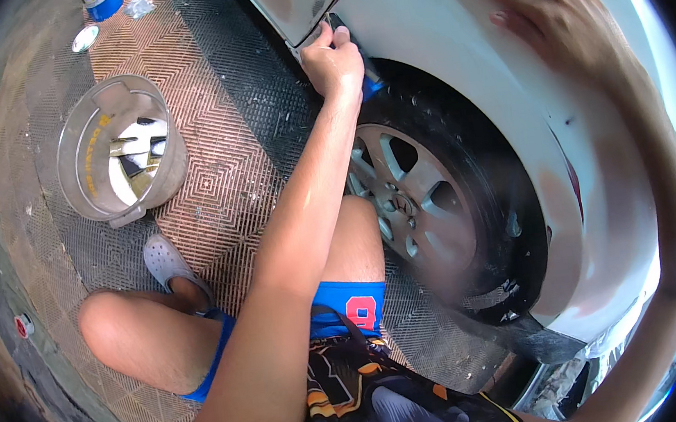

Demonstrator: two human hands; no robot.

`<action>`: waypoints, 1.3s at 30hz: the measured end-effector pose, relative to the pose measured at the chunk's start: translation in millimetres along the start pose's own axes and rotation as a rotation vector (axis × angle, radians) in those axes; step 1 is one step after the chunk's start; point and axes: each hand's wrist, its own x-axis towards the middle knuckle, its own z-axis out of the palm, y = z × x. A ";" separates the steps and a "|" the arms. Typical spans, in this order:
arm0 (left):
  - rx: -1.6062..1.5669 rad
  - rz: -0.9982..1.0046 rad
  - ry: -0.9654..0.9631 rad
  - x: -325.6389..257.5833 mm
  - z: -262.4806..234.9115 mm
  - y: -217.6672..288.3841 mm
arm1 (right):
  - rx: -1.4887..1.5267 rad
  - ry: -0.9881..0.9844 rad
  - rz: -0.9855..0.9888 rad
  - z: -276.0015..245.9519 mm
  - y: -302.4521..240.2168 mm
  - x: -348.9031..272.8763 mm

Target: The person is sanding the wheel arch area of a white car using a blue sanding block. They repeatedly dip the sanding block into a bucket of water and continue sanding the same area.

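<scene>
My left hand (333, 67) is closed at the edge of the white fender (452, 42), beside the door gap above the front wheel arch. A small dark piece shows past its fingertips, and a bit of blue (372, 85) shows below the wrist side; what the fingers hold is mostly hidden. My right hand (552, 11) lies flat on top of the fender, fingers spread, a ring on one finger. Dull brownish patches mark the white paint. Under the arch sits the black tyre (509, 193) with its silver wheel (419, 194).
At left a clear bucket (172, 158) holds whitish liquid and several dark and pale pieces. Behind it stand a blue can (102, 3), a round lid (85, 38) and crumpled clear plastic (139, 7). Ridged mats (215, 141) cover the floor. A red-and-white roll (24, 326) lies far left.
</scene>
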 end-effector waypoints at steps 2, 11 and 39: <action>-0.053 -0.108 -0.085 10.3 -3.5 9.4 | 0.008 -0.007 -0.022 4.5 -0.6 -1.5; -0.074 -0.097 -0.073 -0.8 -7.9 18.0 | 0.032 -0.044 0.113 -19.8 -23.3 1.1; -0.029 -0.025 -0.039 7.4 -5.1 3.1 | -0.152 0.146 -0.045 31.9 10.0 -2.1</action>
